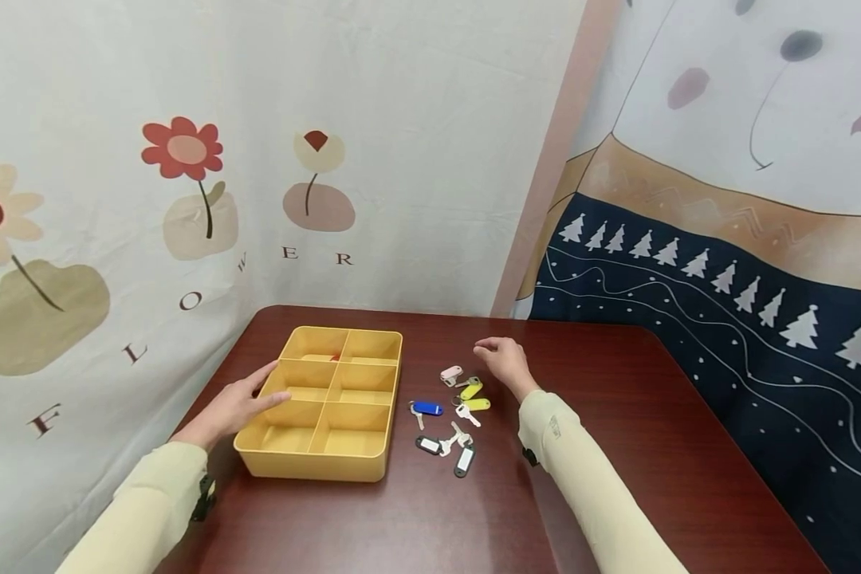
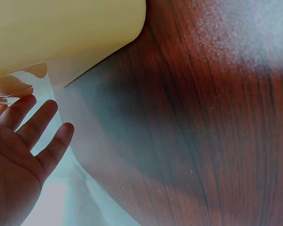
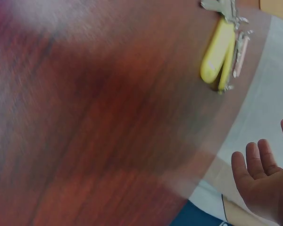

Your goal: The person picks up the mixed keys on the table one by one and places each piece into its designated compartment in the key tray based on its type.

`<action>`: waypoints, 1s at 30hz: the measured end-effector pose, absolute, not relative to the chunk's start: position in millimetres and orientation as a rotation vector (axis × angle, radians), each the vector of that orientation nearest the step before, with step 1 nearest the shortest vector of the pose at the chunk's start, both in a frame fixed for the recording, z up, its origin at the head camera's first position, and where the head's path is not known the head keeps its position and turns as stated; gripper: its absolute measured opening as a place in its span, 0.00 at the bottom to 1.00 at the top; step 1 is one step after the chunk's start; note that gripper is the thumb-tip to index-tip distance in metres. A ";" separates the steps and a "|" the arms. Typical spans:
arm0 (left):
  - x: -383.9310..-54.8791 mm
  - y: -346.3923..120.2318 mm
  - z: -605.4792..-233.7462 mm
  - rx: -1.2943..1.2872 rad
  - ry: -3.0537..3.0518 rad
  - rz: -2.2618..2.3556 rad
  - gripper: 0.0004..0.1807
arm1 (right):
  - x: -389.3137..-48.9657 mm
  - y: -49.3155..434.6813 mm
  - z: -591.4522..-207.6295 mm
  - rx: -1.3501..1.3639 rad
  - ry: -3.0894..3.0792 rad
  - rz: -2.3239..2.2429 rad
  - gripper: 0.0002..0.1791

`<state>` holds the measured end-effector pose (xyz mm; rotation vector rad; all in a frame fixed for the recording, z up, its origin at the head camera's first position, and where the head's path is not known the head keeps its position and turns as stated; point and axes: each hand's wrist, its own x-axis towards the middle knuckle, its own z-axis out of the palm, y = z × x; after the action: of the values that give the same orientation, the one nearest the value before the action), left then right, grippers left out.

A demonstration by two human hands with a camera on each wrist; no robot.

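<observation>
A yellow six-compartment box (image 1: 316, 466) stands on the left of the table, with something red (image 1: 335, 358) partly visible in a back compartment. My left hand (image 1: 235, 406) is at its left side, thumb over the rim and fingers spread along the outer wall. Keys with tags lie right of the box: a pink tag (image 1: 451, 372), yellow tags (image 1: 471, 391), a blue tag (image 1: 427, 408) and black-framed tags (image 1: 464, 461). My right hand (image 1: 504, 363) hovers just beyond and right of the yellow tags, fingers loosely bent, nothing in them.
The dark red-brown wooden table (image 1: 617, 446) has rounded far corners. A fabric backdrop (image 1: 416, 159) with printed flowers hangs right behind it and along its left side. A navy tree-patterned cloth (image 1: 689, 319) hangs at the right.
</observation>
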<state>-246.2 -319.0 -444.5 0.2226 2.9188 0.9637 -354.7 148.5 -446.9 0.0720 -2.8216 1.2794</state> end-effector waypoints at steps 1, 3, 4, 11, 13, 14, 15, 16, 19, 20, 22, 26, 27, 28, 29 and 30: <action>-246.1 -319.0 -444.4 0.220 2.917 0.963 0.50 | -354.1 146.7 -449.2 0.077 -2.828 1.269 0.15; -246.1 -319.0 -444.4 0.217 2.914 0.961 0.50 | -353.0 142.2 -453.8 0.083 -2.839 1.253 0.14; -246.0 -318.8 -444.2 0.214 2.910 0.965 0.50 | -352.8 139.8 -456.0 0.088 -2.844 1.244 0.14; -245.9 -318.0 -443.5 0.198 2.903 0.975 0.49 | -349.0 121.6 -466.2 0.197 -2.889 1.142 0.13; -245.7 -318.0 -443.7 0.194 2.898 0.975 0.50 | -347.0 116.7 -468.6 0.223 -2.888 1.117 0.12; -245.7 -318.0 -443.8 0.193 2.897 0.975 0.49 | -346.3 114.5 -469.8 0.232 -2.887 1.107 0.12; -245.7 -318.0 -443.9 0.193 2.897 0.975 0.50 | -345.3 112.1 -470.7 0.231 -2.886 1.103 0.12; -245.6 -318.1 -444.0 0.192 2.897 0.977 0.50 | -344.6 109.8 -471.5 0.231 -2.884 1.100 0.11; -245.4 -318.4 -443.8 0.193 2.900 0.983 0.50 | -342.5 103.2 -473.6 0.244 -2.886 1.076 0.11; -245.4 -318.3 -443.6 0.193 2.900 0.984 0.51 | -342.0 101.2 -474.4 0.248 -2.888 1.062 0.11; -245.2 -318.2 -443.2 0.193 2.898 0.984 0.51 | -340.8 97.5 -476.4 0.247 -2.889 1.050 0.10; -244.1 -317.6 -441.8 0.187 2.886 0.996 0.50 | -338.8 92.2 -481.3 0.232 -2.885 1.002 0.09; -243.8 -317.5 -441.5 0.187 2.883 1.000 0.49 | -338.7 91.5 -482.8 0.234 -2.878 0.981 0.09; -243.6 -317.5 -441.3 0.190 2.884 1.002 0.49 | -338.8 90.7 -484.2 0.232 -2.874 0.959 0.09; -243.5 -317.6 -441.0 0.193 2.883 1.002 0.49 | -338.9 90.4 -485.5 0.236 -2.869 0.928 0.09; -243.4 -317.7 -440.9 0.191 2.882 1.006 0.49 | -339.3 90.0 -486.7 0.238 -2.864 0.901 0.09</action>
<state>-243.4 -317.7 -440.9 0.1906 2.8823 1.0064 -339.3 90.0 -486.7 0.2377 -2.8640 0.9010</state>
